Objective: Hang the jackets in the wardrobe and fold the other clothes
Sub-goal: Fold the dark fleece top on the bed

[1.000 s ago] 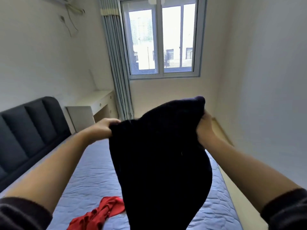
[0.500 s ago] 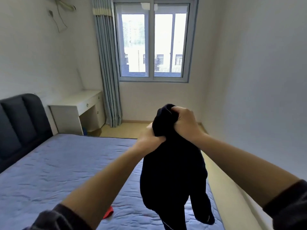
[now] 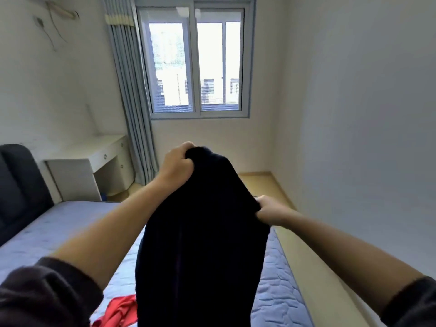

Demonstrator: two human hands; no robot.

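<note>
A dark navy garment (image 3: 200, 244) hangs in the air above the bed, held up in front of me. My left hand (image 3: 175, 165) grips its top edge, fingers curled into the cloth. Lower and to the right, my right hand (image 3: 269, 210) pinches the garment's right side. The cloth drapes down past the bottom of the frame and hides the middle of the bed. A red garment (image 3: 115, 312) lies crumpled on the bed near the bottom edge, partly behind the dark one.
The blue quilted bed (image 3: 59, 223) fills the lower left, with a dark padded headboard (image 3: 18, 185) at the far left. A white desk (image 3: 89, 166) stands by the curtain (image 3: 132, 90) under the window. A strip of wooden floor (image 3: 302, 256) runs along the right wall.
My hands, bunched together at the garment's top half a second ago, have moved apart. The right hand slid down and to the right along the cloth, spreading it wider.
</note>
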